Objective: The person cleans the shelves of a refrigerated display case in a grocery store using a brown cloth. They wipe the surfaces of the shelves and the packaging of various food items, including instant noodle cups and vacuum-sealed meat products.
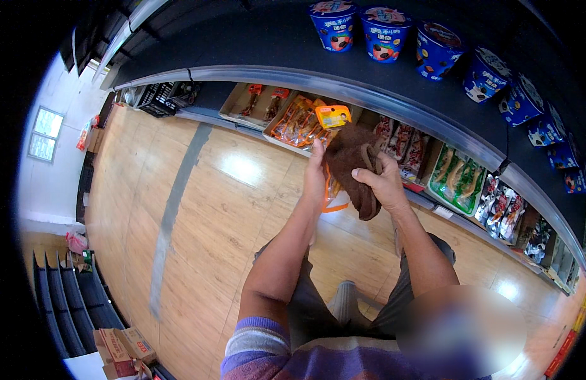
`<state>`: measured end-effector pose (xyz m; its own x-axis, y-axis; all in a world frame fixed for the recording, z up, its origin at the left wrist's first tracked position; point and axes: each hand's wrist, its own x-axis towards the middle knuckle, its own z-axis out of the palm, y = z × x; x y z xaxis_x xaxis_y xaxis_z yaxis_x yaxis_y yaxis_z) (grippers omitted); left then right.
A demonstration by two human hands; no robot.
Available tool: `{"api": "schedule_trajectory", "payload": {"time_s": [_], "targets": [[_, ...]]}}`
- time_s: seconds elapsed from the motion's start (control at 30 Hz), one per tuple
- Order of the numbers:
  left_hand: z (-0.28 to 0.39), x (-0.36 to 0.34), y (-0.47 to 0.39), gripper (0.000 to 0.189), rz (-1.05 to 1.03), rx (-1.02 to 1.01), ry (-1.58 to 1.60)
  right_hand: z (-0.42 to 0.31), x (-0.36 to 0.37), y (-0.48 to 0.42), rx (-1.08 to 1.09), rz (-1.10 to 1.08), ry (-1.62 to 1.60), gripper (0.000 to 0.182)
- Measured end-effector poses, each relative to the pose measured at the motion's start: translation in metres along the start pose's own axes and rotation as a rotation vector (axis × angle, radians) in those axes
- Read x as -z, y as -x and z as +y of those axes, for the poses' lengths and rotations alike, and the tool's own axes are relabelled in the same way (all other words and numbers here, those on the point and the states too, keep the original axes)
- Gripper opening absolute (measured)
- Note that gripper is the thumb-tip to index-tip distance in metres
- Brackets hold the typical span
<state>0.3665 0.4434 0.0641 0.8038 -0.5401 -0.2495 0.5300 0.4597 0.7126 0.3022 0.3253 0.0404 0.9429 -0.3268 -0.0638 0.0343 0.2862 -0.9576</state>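
My left hand (315, 173) holds an orange-edged plastic snack packet (335, 203) upright, its thumb along the near side. At the top of the packet is a yellow header (333, 117) bearing writing. My right hand (385, 183) grips a folded dark brown cloth (352, 161), pressed across the packet's front. Most of the packet is hidden behind the cloth, and so are the fingers of my left hand. Just beyond both hands, a cardboard tray (297, 124) of similar orange packets rests on the low shelf.
Blue snack cups (388, 35) line the upper black shelf, whose clear edge strip (293, 78) curves above my hands. More packets fill a green-edged tray (456, 178) to the right. A black crate (159, 99) sits far left. Between my legs shows a grey stool (346, 301).
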Motion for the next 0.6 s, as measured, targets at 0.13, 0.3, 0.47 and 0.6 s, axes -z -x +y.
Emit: {"api": "schedule_trajectory", "payload": {"time_s": [0.13,0.3,0.47,0.6], "targets": [[-0.004,0.013,-0.007,0.049,-0.05,-0.038,-0.042,0.001,0.004,-0.001,-0.035,-0.055,0.121,0.04],[-0.002,0.03,-0.018,0.046,0.039,-0.058,0.043,-0.003,0.008,0.0,-0.109,-0.138,0.349,0.038],[0.015,0.037,-0.018,0.05,0.033,-0.121,0.013,-0.013,0.018,0.001,-0.197,-0.296,0.631,0.038],[0.022,0.04,-0.015,0.055,-0.01,-0.088,0.085,-0.017,0.033,-0.001,-0.119,-0.149,0.653,0.037]]}}
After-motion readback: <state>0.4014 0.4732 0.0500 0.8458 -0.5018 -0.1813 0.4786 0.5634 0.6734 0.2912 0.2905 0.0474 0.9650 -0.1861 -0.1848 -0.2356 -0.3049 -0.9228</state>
